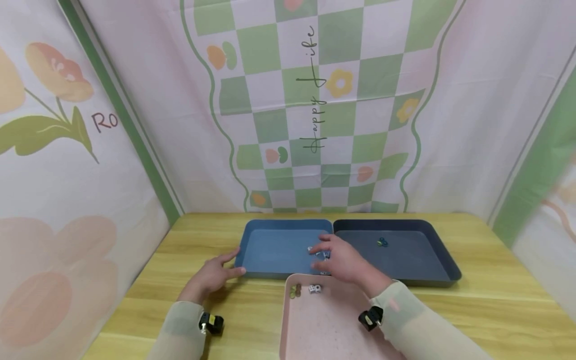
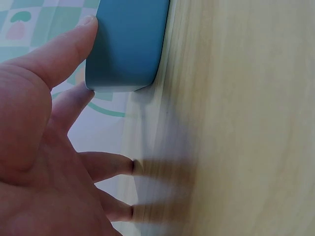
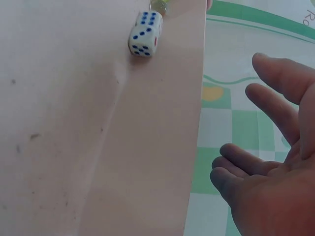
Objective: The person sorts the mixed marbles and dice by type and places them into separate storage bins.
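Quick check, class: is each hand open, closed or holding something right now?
Left hand: open, thumb and finger touching the blue tray.
Right hand: open, holding nothing, near white dice.

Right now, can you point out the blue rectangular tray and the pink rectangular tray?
Blue rectangular tray (image 1: 276,251), head view: bare inside floor.
Pink rectangular tray (image 1: 333,322), head view: bare inside floor.
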Demonstrator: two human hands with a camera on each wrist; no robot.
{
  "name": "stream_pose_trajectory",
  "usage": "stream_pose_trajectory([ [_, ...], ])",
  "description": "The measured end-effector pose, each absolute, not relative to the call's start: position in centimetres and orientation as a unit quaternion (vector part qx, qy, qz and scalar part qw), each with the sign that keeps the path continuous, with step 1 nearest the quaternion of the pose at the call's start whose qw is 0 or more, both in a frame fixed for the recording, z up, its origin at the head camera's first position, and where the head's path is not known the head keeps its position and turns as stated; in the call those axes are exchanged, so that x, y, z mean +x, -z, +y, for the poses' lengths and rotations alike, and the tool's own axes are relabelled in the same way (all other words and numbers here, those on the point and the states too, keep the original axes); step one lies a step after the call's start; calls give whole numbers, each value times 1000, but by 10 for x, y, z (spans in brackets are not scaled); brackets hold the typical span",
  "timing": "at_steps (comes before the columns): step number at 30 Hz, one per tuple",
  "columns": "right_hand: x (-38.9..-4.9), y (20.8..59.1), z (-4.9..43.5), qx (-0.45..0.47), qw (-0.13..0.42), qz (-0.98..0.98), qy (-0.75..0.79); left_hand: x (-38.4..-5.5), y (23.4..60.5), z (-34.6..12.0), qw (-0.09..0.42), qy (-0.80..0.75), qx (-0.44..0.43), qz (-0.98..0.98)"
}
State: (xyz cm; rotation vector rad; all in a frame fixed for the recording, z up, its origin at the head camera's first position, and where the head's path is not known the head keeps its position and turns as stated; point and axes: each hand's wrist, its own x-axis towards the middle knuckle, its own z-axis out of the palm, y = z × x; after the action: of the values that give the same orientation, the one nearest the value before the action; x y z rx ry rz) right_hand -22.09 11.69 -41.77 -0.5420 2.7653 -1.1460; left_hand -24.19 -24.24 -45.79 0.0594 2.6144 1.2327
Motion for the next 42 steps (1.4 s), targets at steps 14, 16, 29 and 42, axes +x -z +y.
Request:
stream_pose_trajectory([
  [14,-209,425,115,-226,64,903,360,-238,454,-242,131,-409,31,902],
  [16,-207,425,114,-235,64,904,351,-238,455,-243,131,-410,28,902],
  [29,-204,432,112,-269,81,897,343,-240,459,-244,126,-404,26,906],
  [42,-203,435,111,-314,62,908,269,-238,455,-243,122,-401,36,907],
])
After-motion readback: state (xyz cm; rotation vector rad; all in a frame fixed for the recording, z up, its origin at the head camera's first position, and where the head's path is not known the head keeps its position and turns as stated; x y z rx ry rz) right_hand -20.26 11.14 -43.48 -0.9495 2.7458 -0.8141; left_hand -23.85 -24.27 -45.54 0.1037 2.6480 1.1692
